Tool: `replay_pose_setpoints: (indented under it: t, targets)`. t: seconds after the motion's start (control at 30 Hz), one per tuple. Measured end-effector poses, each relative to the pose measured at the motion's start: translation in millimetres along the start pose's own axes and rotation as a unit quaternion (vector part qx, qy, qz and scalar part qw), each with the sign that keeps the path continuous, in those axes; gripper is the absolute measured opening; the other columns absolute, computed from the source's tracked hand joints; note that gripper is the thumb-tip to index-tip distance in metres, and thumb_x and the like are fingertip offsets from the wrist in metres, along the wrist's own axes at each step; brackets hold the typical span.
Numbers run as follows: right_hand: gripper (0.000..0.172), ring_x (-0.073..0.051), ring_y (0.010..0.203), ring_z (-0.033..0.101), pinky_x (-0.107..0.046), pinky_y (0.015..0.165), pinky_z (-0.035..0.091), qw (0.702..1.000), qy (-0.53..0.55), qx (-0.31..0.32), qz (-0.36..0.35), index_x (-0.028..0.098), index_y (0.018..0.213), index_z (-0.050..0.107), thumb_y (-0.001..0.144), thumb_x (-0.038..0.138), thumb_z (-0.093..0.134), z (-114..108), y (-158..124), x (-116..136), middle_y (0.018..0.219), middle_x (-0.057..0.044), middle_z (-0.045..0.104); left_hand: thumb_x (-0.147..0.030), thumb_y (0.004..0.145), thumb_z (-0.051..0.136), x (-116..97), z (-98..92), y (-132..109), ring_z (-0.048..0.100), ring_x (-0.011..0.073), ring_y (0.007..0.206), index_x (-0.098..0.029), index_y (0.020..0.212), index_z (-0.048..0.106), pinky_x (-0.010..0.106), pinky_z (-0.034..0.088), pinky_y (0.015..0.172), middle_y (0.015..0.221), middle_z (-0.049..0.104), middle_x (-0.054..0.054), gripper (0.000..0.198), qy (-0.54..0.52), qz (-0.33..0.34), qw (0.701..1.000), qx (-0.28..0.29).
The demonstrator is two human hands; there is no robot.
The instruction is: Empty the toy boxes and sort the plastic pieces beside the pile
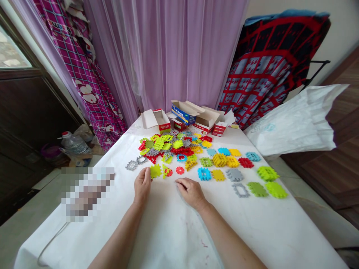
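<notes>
My left hand (142, 188) is closed, its thumb and fingers pinching a lime-green toothed building piece (156, 171) by the left edge. To the right, my right hand (192, 192) rests low over the table with fingers curled; whatever they hold, if anything, is hidden. A lime triangular piece with red parts (167, 171) and a small red disc (180, 170) lie between the hands. Beyond them is a heap of mixed toothed pieces (159, 143). Sorted by colour, small stacks lie at the right, among them a yellow stack (220, 160) and a grey frame piece (240, 190).
Opened cardboard boxes (183, 113) stand at the back of the white-covered table (168, 231). A white plastic bag (297, 119) hangs over the right edge. On the left lies a pixelated object (88, 196) with a cable. Purple curtains (179, 52) hang behind.
</notes>
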State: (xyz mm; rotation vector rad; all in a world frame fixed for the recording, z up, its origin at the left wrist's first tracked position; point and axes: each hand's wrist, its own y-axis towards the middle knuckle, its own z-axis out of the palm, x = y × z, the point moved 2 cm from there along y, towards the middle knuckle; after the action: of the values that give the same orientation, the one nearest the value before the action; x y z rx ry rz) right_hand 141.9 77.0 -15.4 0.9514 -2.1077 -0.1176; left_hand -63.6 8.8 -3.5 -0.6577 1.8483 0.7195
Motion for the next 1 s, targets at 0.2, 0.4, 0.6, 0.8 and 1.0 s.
replay_pose_setpoints:
  t: [0.2,0.4,0.6,0.8,1.0]
  targets:
    - [0.048,-0.014,0.068,0.066,-0.026,0.075,0.053,0.998,0.021,-0.002,0.051,0.025,0.127,0.058,0.079,0.018,0.057,1,-1,0,0.090,0.000,0.074,-0.069,0.069,0.057,-12,38.5,-23,0.043,0.0073,0.038,-0.016,0.077,0.063,0.019,0.033,0.038,0.049,0.052,-0.005,0.054,-0.125,-0.116,0.971,0.170]
    - [0.072,-0.010,0.060,0.061,-0.024,0.070,0.053,0.997,0.019,0.021,0.071,0.025,0.142,0.042,0.073,0.022,0.064,0,-3,3,0.100,0.000,0.072,-0.064,0.065,0.064,-15,36.6,-27,0.045,0.0069,0.040,-0.015,0.086,0.066,0.019,0.036,0.037,0.054,0.055,-0.004,0.053,-0.144,-0.126,0.958,0.213]
    - [0.058,-0.015,0.080,0.065,-0.027,0.079,0.052,0.999,-0.011,0.025,0.039,0.026,0.127,0.058,0.070,0.014,0.061,-2,-2,4,0.106,-0.003,0.071,-0.058,0.065,0.068,-15,36.0,-30,0.043,0.0052,0.041,-0.016,0.094,0.067,0.018,0.037,0.037,0.058,0.056,-0.005,0.051,-0.147,-0.120,0.953,0.235]
    - [0.070,-0.013,0.069,0.061,-0.028,0.074,0.053,0.997,-0.008,0.063,0.040,0.025,0.138,0.047,0.072,0.024,0.068,-9,-4,8,0.105,-0.003,0.068,-0.060,0.067,0.066,-14,36.2,-31,0.039,0.0044,0.039,-0.017,0.092,0.065,0.018,0.034,0.036,0.056,0.053,-0.007,0.050,-0.139,-0.109,0.960,0.217]
    - [0.059,-0.017,0.083,0.064,-0.029,0.079,0.052,0.996,-0.052,0.074,0.007,0.025,0.133,0.052,0.076,0.022,0.066,-14,-5,13,0.105,-0.005,0.067,-0.060,0.069,0.064,-10,38.5,-33,0.042,0.0056,0.041,-0.018,0.093,0.063,0.018,0.036,0.039,0.057,0.058,-0.006,0.048,-0.119,-0.083,0.957,0.253]
